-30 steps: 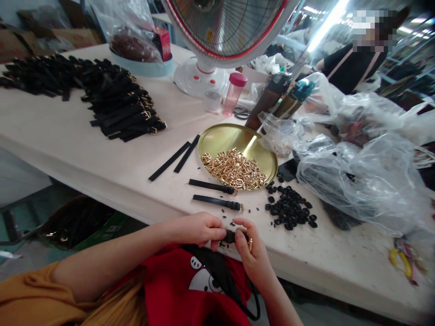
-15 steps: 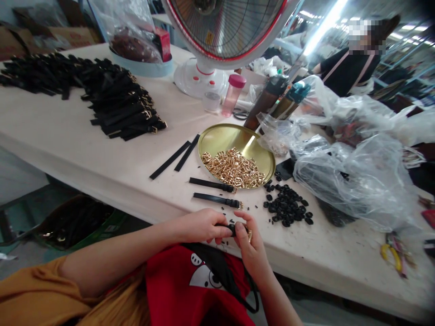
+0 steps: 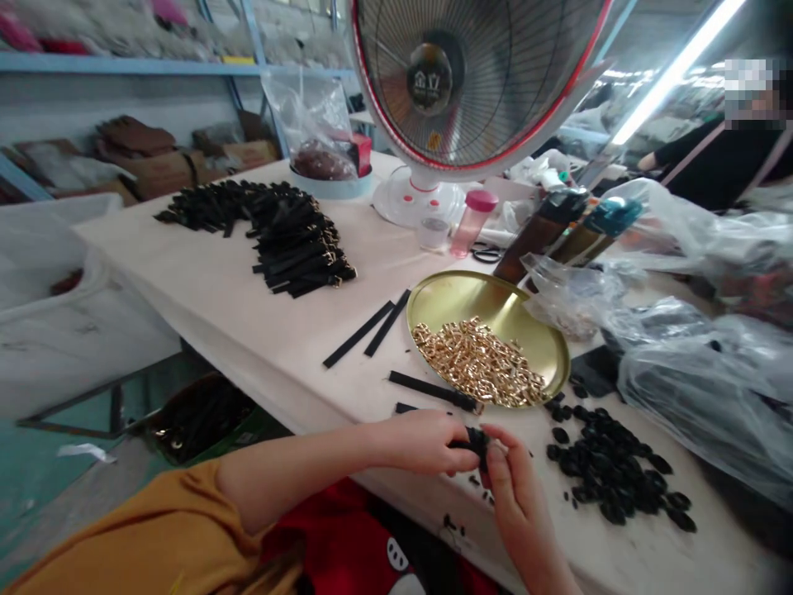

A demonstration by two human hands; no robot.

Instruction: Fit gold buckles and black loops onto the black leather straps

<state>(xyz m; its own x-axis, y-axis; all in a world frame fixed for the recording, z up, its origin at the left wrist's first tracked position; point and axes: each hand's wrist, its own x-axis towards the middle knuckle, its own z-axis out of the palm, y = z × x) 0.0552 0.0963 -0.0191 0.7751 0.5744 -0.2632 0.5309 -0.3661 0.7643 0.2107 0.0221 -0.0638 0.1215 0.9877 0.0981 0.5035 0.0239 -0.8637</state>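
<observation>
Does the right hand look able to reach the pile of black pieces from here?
Probably yes: the right hand is close to the pile of black pieces with nothing standing between them, though it is pinching a black strap end.

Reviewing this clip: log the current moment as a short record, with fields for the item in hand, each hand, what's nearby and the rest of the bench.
item in hand: black strap piece
left hand: pinching the piece
right hand: fingers on the piece from the other side
nearby: brass tray holding gold metal fittings; pile of black pieces
rest: bundled black straps; electric fan; co-worker at far right
</observation>
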